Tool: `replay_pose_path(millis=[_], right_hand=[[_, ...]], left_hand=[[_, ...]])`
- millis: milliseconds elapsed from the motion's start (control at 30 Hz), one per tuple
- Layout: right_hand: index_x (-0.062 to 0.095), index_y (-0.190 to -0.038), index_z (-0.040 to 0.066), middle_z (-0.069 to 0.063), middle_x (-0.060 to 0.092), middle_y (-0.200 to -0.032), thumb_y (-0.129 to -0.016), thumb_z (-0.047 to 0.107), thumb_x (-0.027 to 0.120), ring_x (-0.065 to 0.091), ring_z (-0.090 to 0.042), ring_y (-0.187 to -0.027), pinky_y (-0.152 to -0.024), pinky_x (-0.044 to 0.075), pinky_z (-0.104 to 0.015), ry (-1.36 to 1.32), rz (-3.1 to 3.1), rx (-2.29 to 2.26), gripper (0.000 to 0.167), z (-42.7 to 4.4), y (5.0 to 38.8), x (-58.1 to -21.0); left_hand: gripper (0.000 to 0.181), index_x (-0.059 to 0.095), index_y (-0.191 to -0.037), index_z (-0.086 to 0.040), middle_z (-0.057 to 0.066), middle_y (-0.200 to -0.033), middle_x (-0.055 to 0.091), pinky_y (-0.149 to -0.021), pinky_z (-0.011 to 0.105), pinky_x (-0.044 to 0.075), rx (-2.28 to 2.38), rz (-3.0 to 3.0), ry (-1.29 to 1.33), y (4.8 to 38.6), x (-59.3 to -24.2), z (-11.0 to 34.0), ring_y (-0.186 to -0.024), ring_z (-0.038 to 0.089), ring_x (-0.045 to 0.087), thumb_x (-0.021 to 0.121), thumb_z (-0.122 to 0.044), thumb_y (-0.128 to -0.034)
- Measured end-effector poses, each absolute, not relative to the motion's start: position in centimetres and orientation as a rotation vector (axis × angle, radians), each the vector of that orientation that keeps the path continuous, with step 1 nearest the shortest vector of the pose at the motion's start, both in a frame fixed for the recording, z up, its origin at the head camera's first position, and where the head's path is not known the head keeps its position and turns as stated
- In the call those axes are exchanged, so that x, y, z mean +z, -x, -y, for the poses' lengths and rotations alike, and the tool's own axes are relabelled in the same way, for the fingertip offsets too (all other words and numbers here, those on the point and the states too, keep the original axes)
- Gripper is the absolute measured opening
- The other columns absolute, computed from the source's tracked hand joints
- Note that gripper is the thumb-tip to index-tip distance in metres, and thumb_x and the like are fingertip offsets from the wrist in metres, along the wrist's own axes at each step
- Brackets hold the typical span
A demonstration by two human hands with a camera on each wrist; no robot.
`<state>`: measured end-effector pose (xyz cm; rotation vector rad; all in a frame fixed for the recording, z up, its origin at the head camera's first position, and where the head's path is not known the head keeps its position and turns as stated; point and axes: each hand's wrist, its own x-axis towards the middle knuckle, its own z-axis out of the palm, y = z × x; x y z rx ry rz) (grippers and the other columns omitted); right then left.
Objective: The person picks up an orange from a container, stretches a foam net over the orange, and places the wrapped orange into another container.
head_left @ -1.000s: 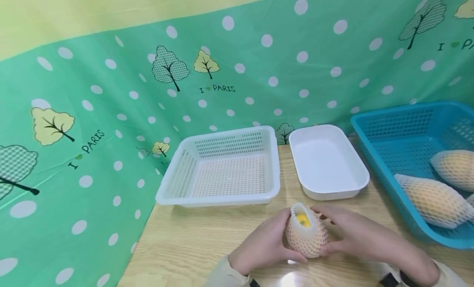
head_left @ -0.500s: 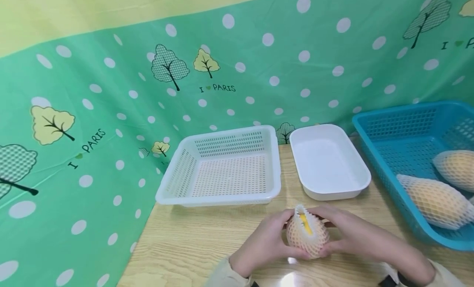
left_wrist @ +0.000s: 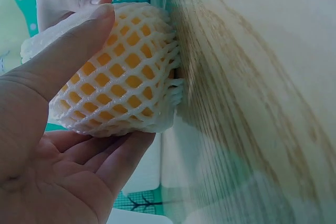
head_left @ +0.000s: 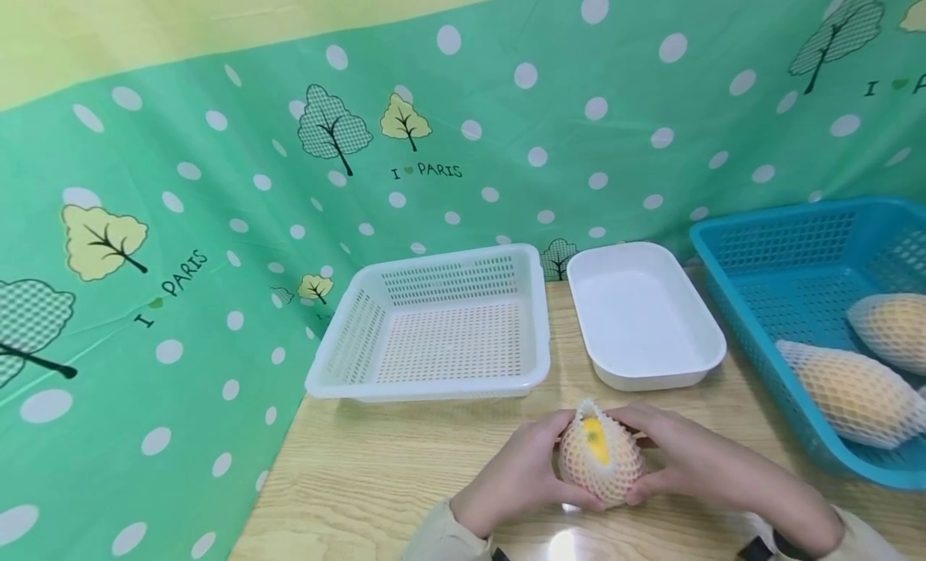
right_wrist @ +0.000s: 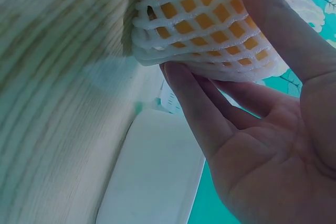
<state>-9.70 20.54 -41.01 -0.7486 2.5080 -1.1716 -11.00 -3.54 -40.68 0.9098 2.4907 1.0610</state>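
Note:
Between the two hands stands a yellow fruit in a white foam net (head_left: 606, 474), on the wooden table in the head view. The net gapes at the top, showing bare yellow skin. My left hand (head_left: 522, 474) grips its left side, thumb in front and fingers behind. From the right, my right hand (head_left: 696, 455) grips it likewise. In the left wrist view the netted fruit (left_wrist: 118, 77) touches the tabletop, held between thumb and fingers. The right wrist view shows the same netted fruit (right_wrist: 205, 22) with the right thumb and fingers around it. Its exact kind is hidden by the net.
Beyond the hands are a white perforated basket (head_left: 427, 391) and a smaller white tray (head_left: 644, 312). To the right, a blue basket (head_left: 760, 384) holds netted fruits (head_left: 854, 392). A green dotted cloth (head_left: 239, 167) hangs behind the wooden table (head_left: 347, 481).
The hands close in slightly around the fruit. The net's top opening narrows, then widens again, showing more yellow skin. The baskets and tray stay put.

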Motion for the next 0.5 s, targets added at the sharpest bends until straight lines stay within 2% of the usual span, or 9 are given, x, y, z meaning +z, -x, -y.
replay_pose_path(millis=[300, 500], right_hand=[[0.052, -0.138, 0.004, -0.008, 0.059, -0.134, -0.067, 0.05, 0.083, 0.06, -0.029, -0.116, -0.091, 0.056, -0.038, 0.676, -2.5, -1.154, 0.091, -20.54, 9.62, -40.92], [0.045, -0.146, 0.006, -0.014, 0.052, -0.143, -0.067, 0.055, 0.083, 0.053, -0.034, -0.128, -0.1, 0.047, -0.055, 0.591, -2.503, -1.134, 0.101, -20.29, 9.43, -40.3]], left_hand=[[0.075, 0.055, -0.131, -0.021, -0.015, -0.118, 0.063, -0.095, 0.017, 0.048, 1.024, -2.493, -0.885, 11.05, -40.79, 3.39, -0.105, -0.005, 0.057, 0.093, -0.032, -0.0667], [0.08, 0.052, -0.137, -0.025, -0.016, -0.122, 0.062, -0.093, 0.019, 0.049, 1.097, -2.455, -0.831, 11.2, -40.72, 3.73, -0.108, -0.002, 0.059, 0.091, -0.039, -0.0685]])
